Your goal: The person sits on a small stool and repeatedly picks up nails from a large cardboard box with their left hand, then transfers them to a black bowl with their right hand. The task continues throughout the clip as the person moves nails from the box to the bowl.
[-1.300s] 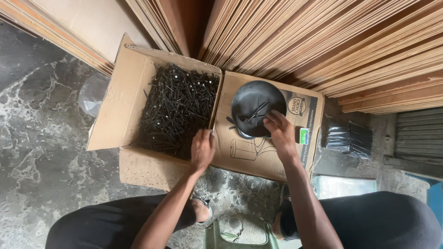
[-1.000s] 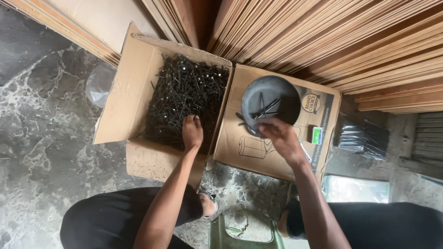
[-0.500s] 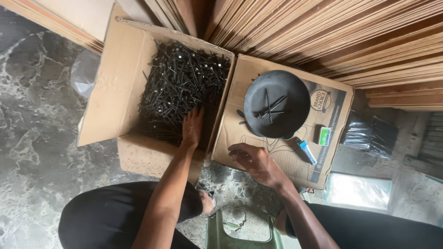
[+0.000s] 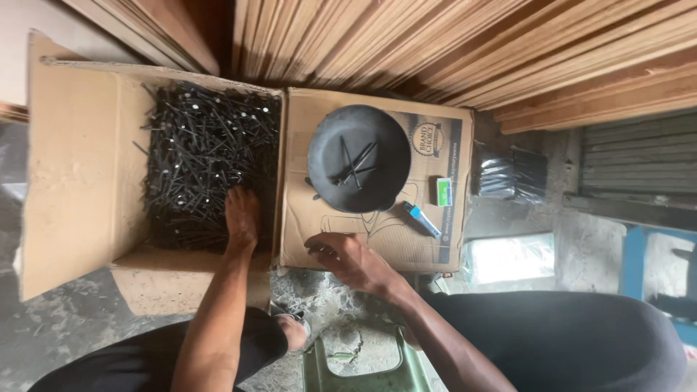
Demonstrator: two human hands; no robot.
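The person is crouching over an open cardboard box (image 4: pixel 80 167) heaped with black screws (image 4: pixel 207 163). The left hand (image 4: pixel 242 214) is lying palm-down in the pile near the box's front edge, its fingers sinking among the screws; whether it is gripping any of them I cannot tell. The right hand (image 4: pixel 347 258) is hovering low over the flap (image 4: pixel 377 239) folded out to the right of the box, fingers loosely curled and spread, palm down; whether it is holding anything I cannot tell either. On that flap, just beyond the right hand, a black bowl (image 4: pixel 359 168) is sitting with a few screws lying crossed inside it. A small blue tool (image 4: pixel 422 219) is lying just beside the bowl, and a little green packet (image 4: pixel 443 192) near it. Stacked wooden boards (image 4: pixel 435 43) are leaning behind the box.
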